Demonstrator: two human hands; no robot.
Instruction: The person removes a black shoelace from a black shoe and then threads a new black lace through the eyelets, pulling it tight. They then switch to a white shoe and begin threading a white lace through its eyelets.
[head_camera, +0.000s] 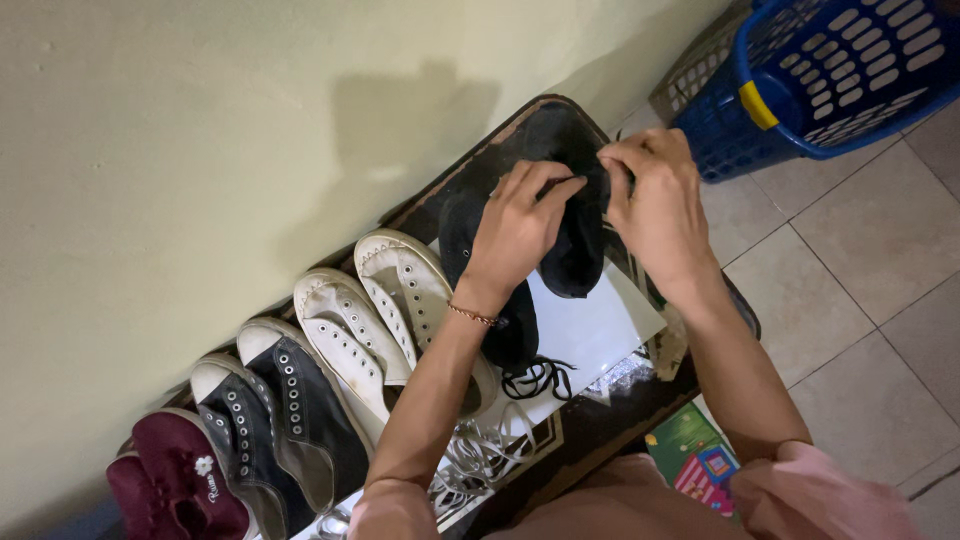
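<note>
Head view, looking down. Nearest, at 6 o'clock, the person's lap and pink sleeves, with a green and pink printed packet (693, 455) on the dark mat (600, 420) just right of the left forearm's line. Loose white laces (480, 450) lie under the left forearm, and a black lace (538, 378) trails from the black shoe (520, 250) onto a white sheet (600, 325).

The black shoe is held up at centre, over the sheet, between both hands. Its long axis runs from about 7 o'clock (toe end, low, near the black lace) to 1 o'clock (collar, high, toward the wall). The left hand (515, 232) wraps the shoe's upper from the 9 o'clock side, fingers curled closed over the fabric. The right hand (655, 205) meets it from 3 o'clock, fingertips pinched shut at the collar edge; what small part they pinch cannot be told. The two hands are near each other at the collar, almost touching, and the right sits slightly farther from the body.

At 8 to 9 o'clock of the shoe, a row along the wall (200, 150): two white shoes (375, 310) just beside it, then two black shoes (275, 415), then maroon shoes (175, 480) farthest left. At 1 to 2 o'clock, well apart on the tiled floor (860, 280), a blue basket (840, 75). Nothing stands between the hands and the shoe.
</note>
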